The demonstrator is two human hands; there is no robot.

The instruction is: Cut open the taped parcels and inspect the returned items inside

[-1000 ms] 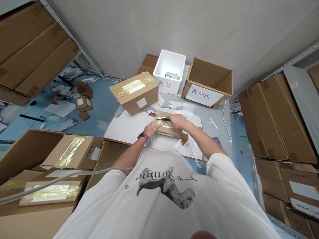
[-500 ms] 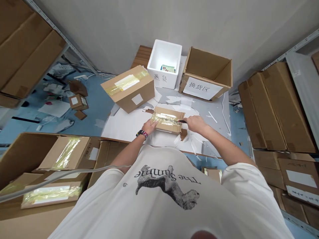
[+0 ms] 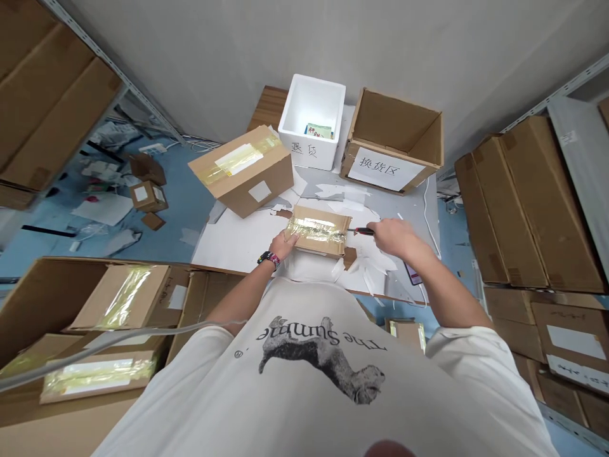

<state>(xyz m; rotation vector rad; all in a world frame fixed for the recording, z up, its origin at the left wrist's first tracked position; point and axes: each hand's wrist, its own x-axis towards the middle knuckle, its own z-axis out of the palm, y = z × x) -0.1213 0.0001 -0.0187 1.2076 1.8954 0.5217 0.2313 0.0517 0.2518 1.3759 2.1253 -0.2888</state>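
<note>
Littered tabletop (image 3: 228, 241) carries 1 taped parcel (image 3: 328, 240), its left end gripped by the left hand's (image 3: 284, 245) fingers; the right hand's (image 3: 394, 236) fingers grip a cutter (image 3: 364, 231) beside its right end. Behind, 1 foam box (image 3: 327, 155) holds printed goods (image 3: 320, 131); 1 lower-left carton (image 3: 61, 431) holds taped boxes (image 3: 111, 297).

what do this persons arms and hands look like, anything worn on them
Both the left hand and right hand are ungloved. The forearms are uncovered below the short, loose white sleeves of a printed T-shirt. The left wrist wears a dark wristband with pink and yellowish touches; nothing shows on the right wrist.
</note>
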